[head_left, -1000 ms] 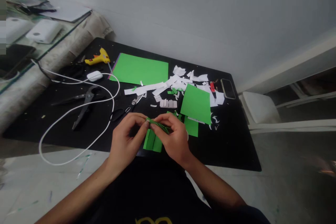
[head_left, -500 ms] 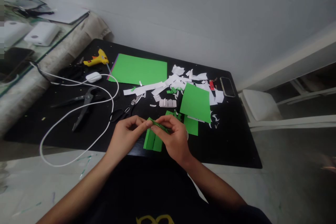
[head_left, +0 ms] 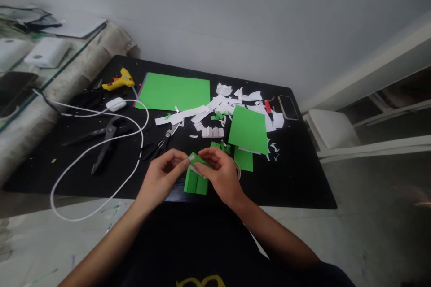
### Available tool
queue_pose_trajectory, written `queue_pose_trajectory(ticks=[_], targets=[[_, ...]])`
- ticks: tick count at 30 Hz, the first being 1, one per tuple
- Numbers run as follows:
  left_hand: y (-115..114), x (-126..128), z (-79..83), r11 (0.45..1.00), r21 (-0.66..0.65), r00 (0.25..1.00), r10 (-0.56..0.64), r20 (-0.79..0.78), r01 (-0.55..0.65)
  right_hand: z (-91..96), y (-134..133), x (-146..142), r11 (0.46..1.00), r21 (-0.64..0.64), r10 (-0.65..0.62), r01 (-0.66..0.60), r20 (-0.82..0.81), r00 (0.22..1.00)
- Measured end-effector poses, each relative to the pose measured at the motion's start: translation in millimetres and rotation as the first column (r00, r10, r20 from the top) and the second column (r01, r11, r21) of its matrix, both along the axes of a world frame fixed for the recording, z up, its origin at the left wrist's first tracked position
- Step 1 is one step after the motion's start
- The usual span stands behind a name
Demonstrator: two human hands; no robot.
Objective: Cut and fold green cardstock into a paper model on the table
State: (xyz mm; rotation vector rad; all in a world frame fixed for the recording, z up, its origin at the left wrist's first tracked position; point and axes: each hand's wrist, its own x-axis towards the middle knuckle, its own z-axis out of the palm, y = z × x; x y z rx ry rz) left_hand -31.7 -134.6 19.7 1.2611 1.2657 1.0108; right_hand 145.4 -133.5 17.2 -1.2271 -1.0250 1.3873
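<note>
Near the table's front edge, my left hand [head_left: 164, 172] pinches the left end of a small green paper piece [head_left: 195, 156] with a white strip along it. Its right end is gripped between the thumb and fingers of my right hand [head_left: 220, 172]. Just below, a folded green paper [head_left: 195, 182] with lengthwise creases lies on the table, partly covered by the held piece. Black-handled scissors [head_left: 161, 142] rest open beyond my left hand. A pleated white paper strip [head_left: 213, 132] sits beyond my hands. Part of a roll of tape [head_left: 238, 170] shows beside my right hand.
Green sheets [head_left: 175, 92] lie at the back, near a yellow glue gun [head_left: 119, 80]. White paper scraps [head_left: 222, 103] and a green card [head_left: 248, 130] spread to the right, with a phone [head_left: 288, 107] by the edge. A white cable [head_left: 97, 148] loops past large black shears [head_left: 106, 143].
The green paper piece has been tilted between my fingers, so its white strip now shows. Both hands keep their pinch. The view has shifted slightly.
</note>
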Motion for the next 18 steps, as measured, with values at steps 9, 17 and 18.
queue_pose_trajectory(ticks=[9,17,18], targets=[[-1.8,-0.7,1.4,0.992,0.023,0.987,-0.12,-0.105,0.123,8.1,1.3,16.5,0.989,-0.066,0.133,-0.131,0.034,0.99],[-1.8,5.3,-1.4,0.99,0.08,0.99,-0.111,-0.086,0.118,7.1,-1.8,19.0,0.991,-0.045,0.131,-0.13,0.02,0.991],[-1.2,6.1,-1.7,0.988,0.092,0.989,-0.112,-0.094,0.121,7.0,-2.2,19.0,0.991,-0.039,0.13,-0.129,0.024,0.991]])
